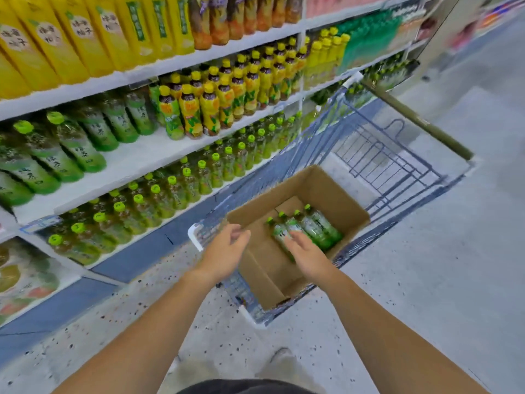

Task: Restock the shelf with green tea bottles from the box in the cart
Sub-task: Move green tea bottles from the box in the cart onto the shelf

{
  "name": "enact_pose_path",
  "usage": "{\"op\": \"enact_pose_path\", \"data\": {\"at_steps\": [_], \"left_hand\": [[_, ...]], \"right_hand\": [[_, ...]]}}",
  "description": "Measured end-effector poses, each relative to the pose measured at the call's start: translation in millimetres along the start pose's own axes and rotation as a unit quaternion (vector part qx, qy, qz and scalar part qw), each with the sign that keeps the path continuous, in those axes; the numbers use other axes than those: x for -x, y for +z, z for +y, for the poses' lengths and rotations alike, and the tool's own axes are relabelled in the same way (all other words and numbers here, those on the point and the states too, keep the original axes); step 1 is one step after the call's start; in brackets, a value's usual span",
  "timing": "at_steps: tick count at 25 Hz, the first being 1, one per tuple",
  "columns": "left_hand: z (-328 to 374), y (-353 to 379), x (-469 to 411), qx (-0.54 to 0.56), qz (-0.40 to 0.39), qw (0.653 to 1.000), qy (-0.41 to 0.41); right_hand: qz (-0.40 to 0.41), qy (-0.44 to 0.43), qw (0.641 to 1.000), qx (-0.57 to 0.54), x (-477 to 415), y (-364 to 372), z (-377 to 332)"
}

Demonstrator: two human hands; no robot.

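Hovered empty, fingers loose: right hand (309, 255) over bottles (318, 227) in box (335, 191), left hand (227, 248) by its left rim. Likely best gripped round one body, lifted straight up.

This is a supermarket drinks aisle. Tiers of white shelves (142, 157) run along one side, each packed with identical drinks in neat facing rows: yellow-labelled drinks (85, 38) up top, yellow-capped bottles (210, 109) lower down, green tea bottles (176, 191) beneath. A label holder (39, 224) clips to one shelf edge. A wire shopping cart (397, 166) carrying a cardboard box (326, 189) stands on the speckled floor (426, 280).
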State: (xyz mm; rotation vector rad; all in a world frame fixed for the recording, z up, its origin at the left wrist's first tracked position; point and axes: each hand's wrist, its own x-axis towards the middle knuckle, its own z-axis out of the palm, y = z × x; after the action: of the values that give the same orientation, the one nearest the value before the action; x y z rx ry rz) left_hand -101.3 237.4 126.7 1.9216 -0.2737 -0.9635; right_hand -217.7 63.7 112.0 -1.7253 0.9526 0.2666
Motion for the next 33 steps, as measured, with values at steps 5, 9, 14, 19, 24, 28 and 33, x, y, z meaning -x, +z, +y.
{"op": "enact_pose_path", "data": {"at_steps": [5,9,14,19,24,28,33], "left_hand": [[19,80,-30,0.021,0.025,0.999,-0.033],[21,115,-66,0.003,0.015,0.999,-0.053],[-1,137,-133,0.002,-0.007,0.995,-0.098],[-37,157,-192,0.0,0.004,0.989,-0.15],[-76,191,-247,0.019,0.01,0.977,-0.211],[-110,223,-292,0.043,0.023,0.967,-0.252],[-160,260,-342,0.082,0.066,0.955,-0.279]], "right_hand": [[-0.029,0.02,0.999,0.036,-22,-73,28],[-0.004,0.03,0.998,0.052,-54,-104,40],[-0.003,0.057,0.994,0.091,-120,-122,59],[-0.035,0.069,0.985,0.151,-200,-125,80],[-0.086,0.07,0.967,0.227,-276,-121,107],[-0.122,0.07,0.947,0.29,-332,-111,131],[-0.159,0.079,0.925,0.337,-381,-98,158]]}}
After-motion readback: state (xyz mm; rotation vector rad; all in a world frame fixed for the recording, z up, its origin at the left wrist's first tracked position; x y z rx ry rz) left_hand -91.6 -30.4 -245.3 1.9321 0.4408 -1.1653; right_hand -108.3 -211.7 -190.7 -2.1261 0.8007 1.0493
